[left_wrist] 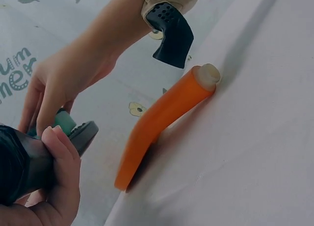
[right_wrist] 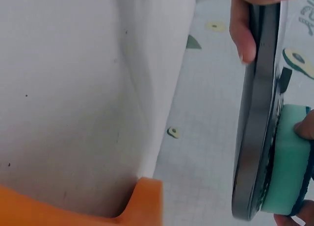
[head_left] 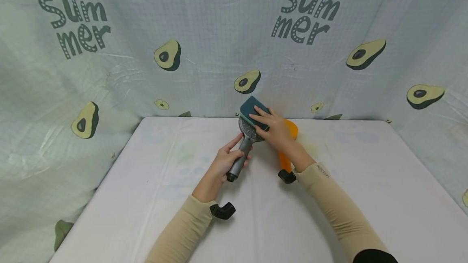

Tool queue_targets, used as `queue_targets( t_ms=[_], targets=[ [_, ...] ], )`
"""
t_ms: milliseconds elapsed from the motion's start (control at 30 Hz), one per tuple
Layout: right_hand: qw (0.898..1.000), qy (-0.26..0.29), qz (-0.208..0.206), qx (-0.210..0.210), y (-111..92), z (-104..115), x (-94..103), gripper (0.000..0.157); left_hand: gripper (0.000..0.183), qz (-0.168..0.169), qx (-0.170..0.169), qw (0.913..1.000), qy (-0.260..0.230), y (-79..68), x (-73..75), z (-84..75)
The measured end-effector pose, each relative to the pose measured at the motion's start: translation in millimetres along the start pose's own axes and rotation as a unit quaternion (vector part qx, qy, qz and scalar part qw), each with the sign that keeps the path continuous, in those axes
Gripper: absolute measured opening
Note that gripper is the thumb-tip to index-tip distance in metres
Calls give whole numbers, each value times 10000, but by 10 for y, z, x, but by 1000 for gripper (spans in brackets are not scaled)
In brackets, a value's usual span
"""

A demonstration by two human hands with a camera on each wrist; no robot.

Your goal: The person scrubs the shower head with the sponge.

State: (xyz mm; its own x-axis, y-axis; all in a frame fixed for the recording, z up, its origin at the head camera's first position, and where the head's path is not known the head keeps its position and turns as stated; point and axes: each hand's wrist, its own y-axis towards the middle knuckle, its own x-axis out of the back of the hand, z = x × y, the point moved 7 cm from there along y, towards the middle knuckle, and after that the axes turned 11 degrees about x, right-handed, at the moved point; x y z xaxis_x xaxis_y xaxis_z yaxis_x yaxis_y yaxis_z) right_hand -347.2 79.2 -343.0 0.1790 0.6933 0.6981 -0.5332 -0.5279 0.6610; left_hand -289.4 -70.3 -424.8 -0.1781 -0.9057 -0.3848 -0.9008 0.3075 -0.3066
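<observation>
A grey shower head (head_left: 238, 160) is gripped by its handle in my left hand (head_left: 224, 161), its round face turned up. My right hand (head_left: 272, 127) holds a sponge (head_left: 252, 106), dark blue on one side and green on the other. In the right wrist view the green side of the sponge (right_wrist: 287, 162) lies against the face of the shower head (right_wrist: 255, 138). Beneath my right forearm an orange shower head (left_wrist: 162, 113) lies on the table, partly hidden by that arm in the head view.
The white-covered table (head_left: 183, 222) stretches out on both sides of the hands. Behind it hangs a pale curtain (head_left: 204, 23) printed with avocados and lettering. A black camera mount (head_left: 223, 211) sticks out at the left wrist, and another (head_left: 287, 176) at the right.
</observation>
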Motion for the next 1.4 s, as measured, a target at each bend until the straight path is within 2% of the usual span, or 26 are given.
queue_targets(
  t_ms=[133,267,367,533,733,900,1000,1167,1400],
  targets=[
    [9982,89,-131,-576,-36,-159,82,42,72,-27,-21,10000,-14,3,10,0],
    [9936,-79,-217,-1108,-80,-274,149,42,71,-72,-27,10000,40,10,32,13],
    [9922,-199,-237,-1210,-88,-285,171,42,71,-31,-20,9999,102,17,29,22],
    [9956,-390,-268,-803,-45,-171,147,41,72,5,22,9999,147,17,2,29],
    [9989,-408,109,-217,-7,50,5,42,72,-105,83,9996,242,7,16,48],
    [9980,-420,158,447,5,219,-42,41,71,6,73,9998,206,9,5,37],
    [9978,-288,161,573,0,235,-34,41,71,59,45,9998,186,4,5,20],
    [9998,59,35,160,-34,105,56,42,70,8,35,9997,262,2,7,13],
    [9966,-104,-322,-748,-113,-190,214,41,70,-66,7,9992,391,-11,6,13]
  ],
)
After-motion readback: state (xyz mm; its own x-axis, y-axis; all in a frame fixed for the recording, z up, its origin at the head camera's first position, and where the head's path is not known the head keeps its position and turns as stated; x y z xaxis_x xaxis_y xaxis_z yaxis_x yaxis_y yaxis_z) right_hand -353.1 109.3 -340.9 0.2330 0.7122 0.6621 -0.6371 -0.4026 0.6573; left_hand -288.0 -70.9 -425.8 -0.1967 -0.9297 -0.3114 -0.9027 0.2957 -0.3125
